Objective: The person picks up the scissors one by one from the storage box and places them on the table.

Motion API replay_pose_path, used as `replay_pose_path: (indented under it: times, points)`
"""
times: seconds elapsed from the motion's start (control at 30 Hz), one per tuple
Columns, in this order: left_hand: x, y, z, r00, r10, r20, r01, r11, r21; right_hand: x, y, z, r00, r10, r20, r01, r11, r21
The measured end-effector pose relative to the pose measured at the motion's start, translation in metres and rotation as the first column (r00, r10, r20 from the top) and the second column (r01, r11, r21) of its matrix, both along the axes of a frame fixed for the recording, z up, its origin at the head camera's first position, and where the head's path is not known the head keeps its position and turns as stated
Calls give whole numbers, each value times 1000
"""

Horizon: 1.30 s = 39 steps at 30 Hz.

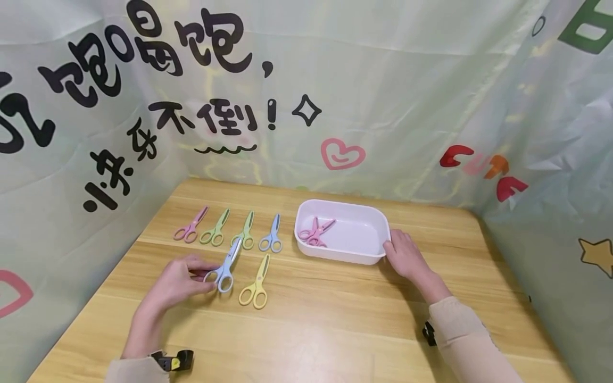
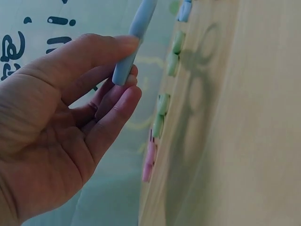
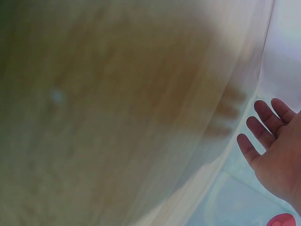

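My left hand (image 1: pixel 179 284) pinches blue scissors (image 1: pixel 226 269) by a handle loop, blades pointing up and away. In the left wrist view, the thumb and fingers of the left hand (image 2: pixel 70 108) meet on the blue scissors' handle (image 2: pixel 129 54), held above the table. At the right end of the white tray (image 1: pixel 342 258) is my right hand (image 1: pixel 407 254), its thumb at the tray's near corner. The right wrist view shows the fingers of this hand (image 3: pixel 277 146) fairly straight and spread. Pink scissors (image 1: pixel 317 232), apparently two pairs, lie inside the tray at its left.
Left of the tray, a row holds pink scissors (image 1: pixel 191 226), green scissors (image 1: pixel 215 229), a second green pair (image 1: pixel 245 231) and small blue scissors (image 1: pixel 271 235). Yellow scissors (image 1: pixel 256 284) lie nearer the front. Printed cloth (image 1: pixel 407 106) stands behind and beside the wooden table (image 1: pixel 311 330).
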<state>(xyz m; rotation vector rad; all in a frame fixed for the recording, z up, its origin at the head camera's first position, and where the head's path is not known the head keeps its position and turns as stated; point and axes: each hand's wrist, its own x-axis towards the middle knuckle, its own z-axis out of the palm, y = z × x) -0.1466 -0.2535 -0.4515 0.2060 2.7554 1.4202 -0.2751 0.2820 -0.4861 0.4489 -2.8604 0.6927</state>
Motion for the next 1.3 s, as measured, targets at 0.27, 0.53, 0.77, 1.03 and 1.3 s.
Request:
replay_pose_path:
  times: [0.27,0.53,0.77,1.03,1.3]
  points:
    - [3,-3,-8,998,-9,61,10,1000,-3,0,-1,0,1000,-4,27,4,1000,1]
    - [3,-1,-14,992,14,126,-12,1000,-16,0,1,0,1000,-7,25,6,1000,13]
    - [3,0,-18,984,6,179,-1,1000,-27,-1,1,-1,1000,1,16,-1,1000,6]
    - [2,3,-17,983,25,182,-4,993,-117,0,0,1,999,-9,40,9,1000,2]
    - [2,1,-14,985,5,174,23,987,-160,0,2,1,999,-16,39,16,1000,11]
